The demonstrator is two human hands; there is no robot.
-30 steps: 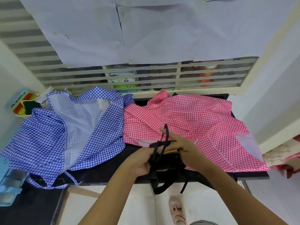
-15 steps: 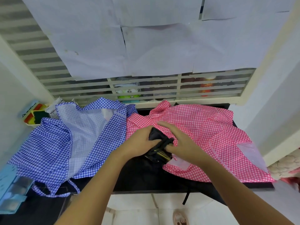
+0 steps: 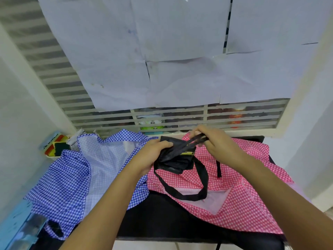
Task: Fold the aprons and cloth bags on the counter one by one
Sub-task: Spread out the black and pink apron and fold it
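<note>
Gripping the bunched black cloth bag [image 3: 173,160] in the left hand [image 3: 153,156], just above the pink apron [image 3: 243,195] near the far edge of the desk [image 3: 162,217]; pinching its strap [image 3: 191,142] with the right hand [image 3: 219,144]. Risks the slack loop [image 3: 202,177] snagging (dangling low), undoing the bundle. Cannot tell the folds inside; strap ends hidden in the grip.

My left hand [image 3: 153,154] covers the near side of the bunched black cloth bag [image 3: 173,159], and a yellow patch [image 3: 187,152] on it is too small to identify. The blue gingham apron [image 3: 72,177] and pink gingham apron [image 3: 243,195] hide most of the black counter [image 3: 162,213]. Paper sheets [image 3: 180,78] mask the louvred window [image 3: 81,112]. Behind the slats, a green thing [image 3: 151,122] and an orange thing [image 3: 237,116] are blurred. The lower left edge cuts off a blue object [image 3: 14,226].
</note>
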